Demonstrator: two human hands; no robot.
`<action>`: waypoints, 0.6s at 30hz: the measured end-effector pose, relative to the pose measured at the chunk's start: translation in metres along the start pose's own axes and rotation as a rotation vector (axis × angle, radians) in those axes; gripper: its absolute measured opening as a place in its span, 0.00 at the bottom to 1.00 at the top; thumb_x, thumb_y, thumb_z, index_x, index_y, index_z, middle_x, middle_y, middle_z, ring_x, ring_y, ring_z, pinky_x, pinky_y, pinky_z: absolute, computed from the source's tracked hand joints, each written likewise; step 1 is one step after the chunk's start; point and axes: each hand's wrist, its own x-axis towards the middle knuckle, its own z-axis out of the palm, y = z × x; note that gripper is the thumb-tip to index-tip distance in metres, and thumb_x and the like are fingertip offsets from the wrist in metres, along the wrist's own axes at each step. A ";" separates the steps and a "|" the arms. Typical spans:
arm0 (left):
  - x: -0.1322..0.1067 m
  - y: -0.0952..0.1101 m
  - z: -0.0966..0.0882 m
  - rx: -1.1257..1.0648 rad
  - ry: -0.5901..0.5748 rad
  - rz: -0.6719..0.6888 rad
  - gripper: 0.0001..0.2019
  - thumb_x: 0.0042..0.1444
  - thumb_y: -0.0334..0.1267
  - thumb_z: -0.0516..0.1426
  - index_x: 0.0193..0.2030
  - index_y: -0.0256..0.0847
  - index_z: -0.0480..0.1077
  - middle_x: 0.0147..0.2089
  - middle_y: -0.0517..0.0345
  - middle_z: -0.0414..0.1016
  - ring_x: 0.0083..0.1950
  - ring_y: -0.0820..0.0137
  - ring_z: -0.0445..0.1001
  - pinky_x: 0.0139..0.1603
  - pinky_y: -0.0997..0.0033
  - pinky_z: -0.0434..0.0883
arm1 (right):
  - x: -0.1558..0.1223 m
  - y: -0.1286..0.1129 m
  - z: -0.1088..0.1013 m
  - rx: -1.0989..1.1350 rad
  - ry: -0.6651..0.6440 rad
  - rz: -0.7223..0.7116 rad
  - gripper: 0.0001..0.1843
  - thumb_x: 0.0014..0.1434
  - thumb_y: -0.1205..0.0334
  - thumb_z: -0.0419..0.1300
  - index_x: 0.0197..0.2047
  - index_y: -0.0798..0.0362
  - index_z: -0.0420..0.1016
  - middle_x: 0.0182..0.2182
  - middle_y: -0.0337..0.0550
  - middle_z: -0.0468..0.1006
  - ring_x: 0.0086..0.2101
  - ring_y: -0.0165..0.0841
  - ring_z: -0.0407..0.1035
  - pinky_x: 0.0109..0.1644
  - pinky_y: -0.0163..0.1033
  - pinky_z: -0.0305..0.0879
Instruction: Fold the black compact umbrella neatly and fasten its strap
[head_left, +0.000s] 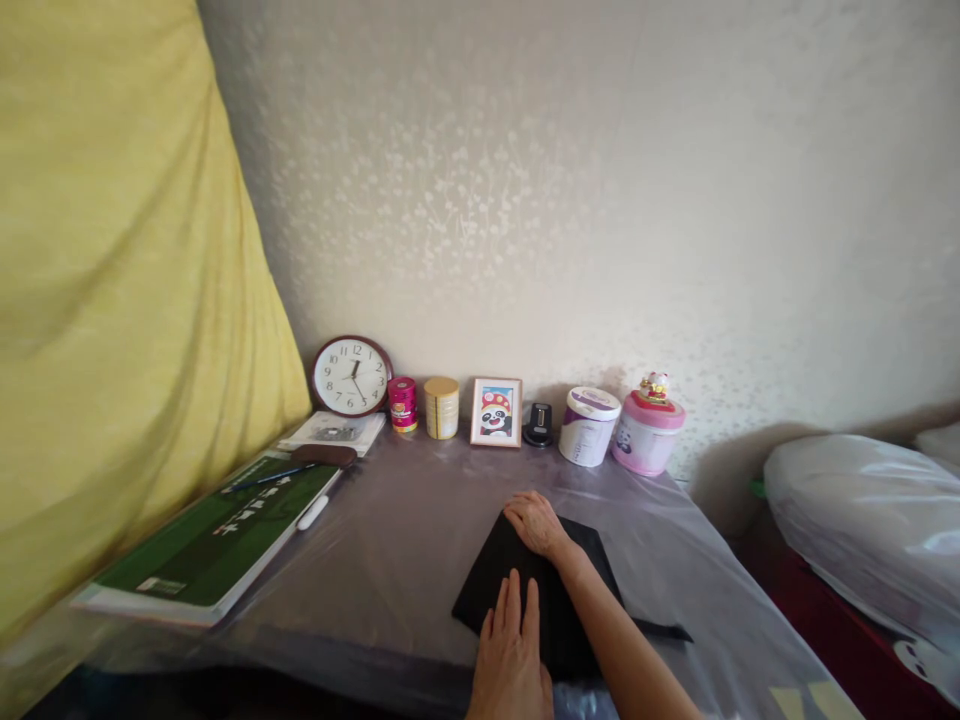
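A flat, black, folded piece that looks like fabric (577,620) lies on the table near its front edge. A narrow black strap (664,630) sticks out from its right side. Flat on the lower part of the black piece rests my left hand (512,645), its fingers stretched forward. My right hand (536,523) reaches further and lies across the upper left edge, palm down, fingers pointing left. Nothing shows gripped in either hand. Whether the black piece is a bag or another item, I cannot tell.
Along the wall stand a round clock (352,376), a pink can (403,405), a yellow-lidded can (442,410), a framed panda picture (496,412), a small black device (538,425) and two tubs (590,430). A green book (217,530) lies left. Plastic film covers the table (375,560).
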 end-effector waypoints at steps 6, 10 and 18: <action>0.001 0.001 -0.001 0.005 -0.003 -0.018 0.40 0.47 0.39 0.48 0.65 0.45 0.29 0.69 0.56 0.22 0.69 0.62 0.30 0.64 0.56 0.47 | -0.014 0.027 -0.018 -0.008 0.207 0.315 0.19 0.60 0.61 0.45 0.47 0.54 0.72 0.46 0.48 0.76 0.47 0.35 0.68 0.52 0.39 0.61; -0.003 0.002 -0.006 -0.001 0.014 -0.004 0.40 0.49 0.42 0.47 0.65 0.45 0.28 0.69 0.56 0.22 0.69 0.63 0.30 0.64 0.56 0.45 | -0.062 0.053 -0.042 -0.028 0.284 0.481 0.20 0.58 0.59 0.43 0.43 0.57 0.73 0.42 0.53 0.77 0.43 0.38 0.71 0.48 0.40 0.64; -0.009 0.005 -0.016 -0.008 0.011 -0.010 0.41 0.49 0.44 0.49 0.65 0.45 0.26 0.69 0.56 0.23 0.69 0.63 0.31 0.64 0.56 0.46 | -0.131 0.066 -0.050 0.238 0.198 0.727 0.21 0.53 0.49 0.45 0.31 0.51 0.75 0.24 0.42 0.78 0.26 0.35 0.73 0.30 0.35 0.65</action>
